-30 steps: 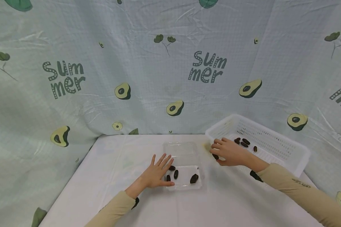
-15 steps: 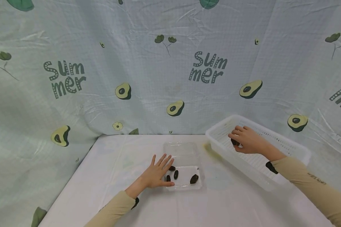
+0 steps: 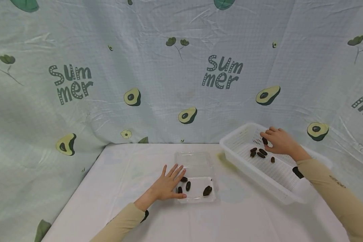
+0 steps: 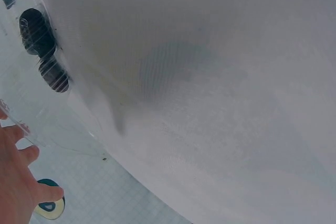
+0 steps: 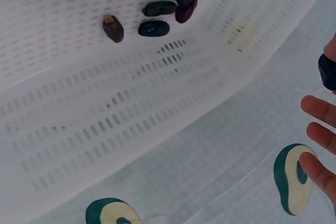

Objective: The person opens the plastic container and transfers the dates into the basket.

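Over the far side of a white perforated plastic basket, my right hand pinches a dark date between thumb and fingers. The right wrist view also shows that date, with the other fingers held apart from it. Several more dates lie on the basket's floor. My left hand has its fingers spread and straight, at the left edge of an opened clear plastic box. Inside the box are several dates, some partly hidden by the left hand.
The box's transparent lid lies folded back on the white-covered table. A printed curtain hangs just behind the table and basket. The basket stands at an angle on the right.
My right hand has moved from the basket's near left rim, right and away, to above its far side, keeping the date in its fingers. The left hand has stayed in place.
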The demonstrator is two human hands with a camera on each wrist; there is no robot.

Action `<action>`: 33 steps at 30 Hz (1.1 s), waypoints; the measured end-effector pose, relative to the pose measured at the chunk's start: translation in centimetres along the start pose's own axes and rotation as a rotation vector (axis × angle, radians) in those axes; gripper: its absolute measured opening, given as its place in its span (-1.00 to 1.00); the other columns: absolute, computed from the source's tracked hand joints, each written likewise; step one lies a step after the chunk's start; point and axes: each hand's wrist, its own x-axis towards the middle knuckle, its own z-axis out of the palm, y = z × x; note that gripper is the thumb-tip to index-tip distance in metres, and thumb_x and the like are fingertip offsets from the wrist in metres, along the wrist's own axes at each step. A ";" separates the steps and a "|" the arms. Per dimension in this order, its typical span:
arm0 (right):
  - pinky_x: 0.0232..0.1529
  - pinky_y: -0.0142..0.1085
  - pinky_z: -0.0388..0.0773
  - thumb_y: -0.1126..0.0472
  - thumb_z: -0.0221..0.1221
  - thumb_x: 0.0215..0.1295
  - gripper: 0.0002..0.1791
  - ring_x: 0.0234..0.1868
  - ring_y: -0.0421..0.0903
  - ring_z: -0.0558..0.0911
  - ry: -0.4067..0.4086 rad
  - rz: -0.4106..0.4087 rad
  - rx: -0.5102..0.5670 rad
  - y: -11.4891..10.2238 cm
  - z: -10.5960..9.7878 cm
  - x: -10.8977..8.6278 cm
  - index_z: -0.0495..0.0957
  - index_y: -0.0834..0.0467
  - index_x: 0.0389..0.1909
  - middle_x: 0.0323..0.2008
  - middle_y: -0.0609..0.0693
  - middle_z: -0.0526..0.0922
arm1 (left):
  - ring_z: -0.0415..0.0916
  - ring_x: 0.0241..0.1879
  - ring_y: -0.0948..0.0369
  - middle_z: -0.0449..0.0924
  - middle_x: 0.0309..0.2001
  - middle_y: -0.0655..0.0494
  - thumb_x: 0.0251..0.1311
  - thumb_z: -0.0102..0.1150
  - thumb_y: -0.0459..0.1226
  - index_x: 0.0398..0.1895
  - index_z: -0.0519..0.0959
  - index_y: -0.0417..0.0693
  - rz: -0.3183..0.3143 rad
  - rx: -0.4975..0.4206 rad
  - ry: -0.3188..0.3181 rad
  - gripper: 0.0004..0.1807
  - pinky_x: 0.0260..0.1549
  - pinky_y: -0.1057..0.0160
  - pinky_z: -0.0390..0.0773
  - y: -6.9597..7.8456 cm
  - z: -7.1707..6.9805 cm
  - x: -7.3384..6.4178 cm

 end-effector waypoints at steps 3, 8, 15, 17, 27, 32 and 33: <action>-0.55 -0.17 0.34 0.20 0.32 -0.21 -0.58 -0.42 0.01 0.40 0.019 0.030 -0.017 0.6 0.3 -0.2 0.45 0.24 -0.26 -0.50 0.03 0.48 | -0.19 0.40 -0.01 -0.14 0.41 -0.04 0.01 -0.31 0.41 0.40 -0.12 -0.07 0.002 0.001 -0.001 0.03 0.21 -0.27 -0.13 0.0 -0.1 0.0; -0.61 -0.22 0.26 0.21 0.29 -0.21 -0.65 -0.49 -0.03 0.36 -0.014 0.106 -0.043 1.2 1.0 -0.3 0.43 0.20 -0.35 -0.61 -0.04 0.39 | -0.19 0.40 -0.02 -0.14 0.41 -0.05 0.02 -0.28 0.39 0.40 -0.11 -0.07 0.005 -0.008 -0.001 0.02 0.21 -0.27 -0.13 0.0 -0.1 -0.1; -0.59 -0.17 0.31 0.16 0.23 -0.07 -0.67 -0.47 0.00 0.35 -0.205 0.222 -0.042 1.5 2.4 -0.8 0.41 0.22 -0.28 -0.56 0.01 0.43 | -0.19 0.40 -0.02 -0.14 0.41 -0.05 0.03 -0.26 0.38 0.40 -0.11 -0.07 0.007 0.008 0.000 0.01 0.20 -0.27 -0.10 0.0 -0.2 -0.1; -0.60 -0.17 0.32 0.15 0.23 -0.07 -0.65 -0.47 0.01 0.36 -0.224 0.228 -0.050 1.5 3.0 -1.1 0.41 0.23 -0.27 -0.56 0.03 0.45 | -0.19 0.40 -0.02 -0.14 0.41 -0.05 0.03 -0.26 0.38 0.40 -0.11 -0.08 0.010 0.011 0.003 0.01 0.20 -0.27 -0.10 0.0 -0.2 -0.1; -0.51 -0.11 0.41 0.12 0.29 -0.09 -0.61 -0.44 0.01 0.41 -0.319 0.266 -0.067 0.8 5.2 -2.1 0.42 0.21 -0.27 -0.54 0.05 0.46 | -0.19 0.40 -0.01 -0.13 0.41 -0.05 0.03 -0.29 0.39 0.40 -0.11 -0.07 0.015 0.012 0.001 0.01 0.20 -0.27 -0.09 0.0 -0.2 0.0; -0.53 -0.14 0.40 0.15 0.29 -0.08 -0.64 -0.42 0.03 0.43 -0.307 0.257 -0.077 0.3 5.1 -2.1 0.43 0.22 -0.28 -0.53 0.06 0.46 | -0.17 0.39 -0.01 -0.13 0.41 -0.05 0.03 -0.31 0.40 0.40 -0.12 -0.07 0.014 0.016 0.010 0.01 0.20 -0.27 -0.09 0.0 -0.1 0.0; -0.54 -0.14 0.40 0.16 0.28 -0.07 -0.65 -0.42 0.03 0.43 -0.305 0.255 -0.077 0.2 5.1 -2.1 0.43 0.21 -0.29 -0.53 0.07 0.46 | -0.17 0.39 -0.01 -0.13 0.41 -0.05 0.02 -0.32 0.40 0.40 -0.11 -0.07 0.014 0.017 0.011 0.02 0.20 -0.27 -0.09 0.0 -0.1 0.0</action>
